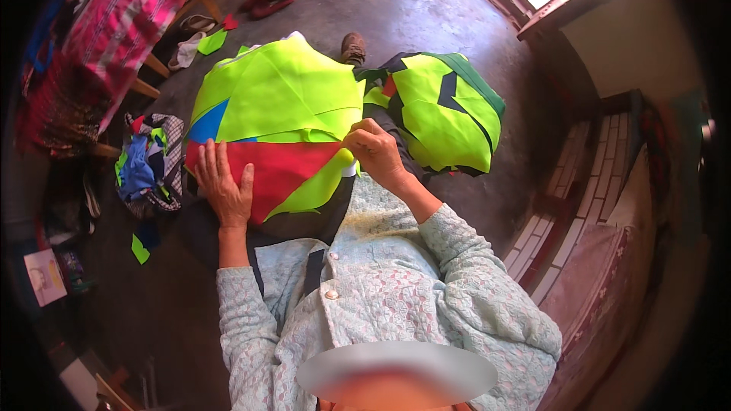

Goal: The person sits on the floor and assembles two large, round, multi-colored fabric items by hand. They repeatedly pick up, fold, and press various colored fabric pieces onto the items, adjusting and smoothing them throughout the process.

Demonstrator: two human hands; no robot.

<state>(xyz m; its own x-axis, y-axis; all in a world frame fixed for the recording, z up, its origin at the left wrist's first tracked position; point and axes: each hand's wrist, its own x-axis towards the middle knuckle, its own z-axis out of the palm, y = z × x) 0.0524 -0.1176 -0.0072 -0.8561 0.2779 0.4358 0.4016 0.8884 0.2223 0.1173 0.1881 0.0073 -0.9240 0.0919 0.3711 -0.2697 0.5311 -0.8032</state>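
Note:
A large neon-yellow cloth piece with a blue patch is spread over my lap. Along its near side lies a red panel, with a neon-yellow flap beside it. My left hand rests flat on the red panel's left end, fingers stretched out and thumb apart. At the cloth's right edge, my right hand is closed in a pinch. Whatever its fingertips hold is too small to make out. Just below that hand sits a small white-and-yellow object, partly hidden, its kind unclear.
A second bundle of neon-yellow, green and black cloth lies at right. Cloth scraps fill a checked bag on the left. Dark red shoes stand on the far floor. A pink cloth hangs over wooden-legged furniture; a slatted bench stands right.

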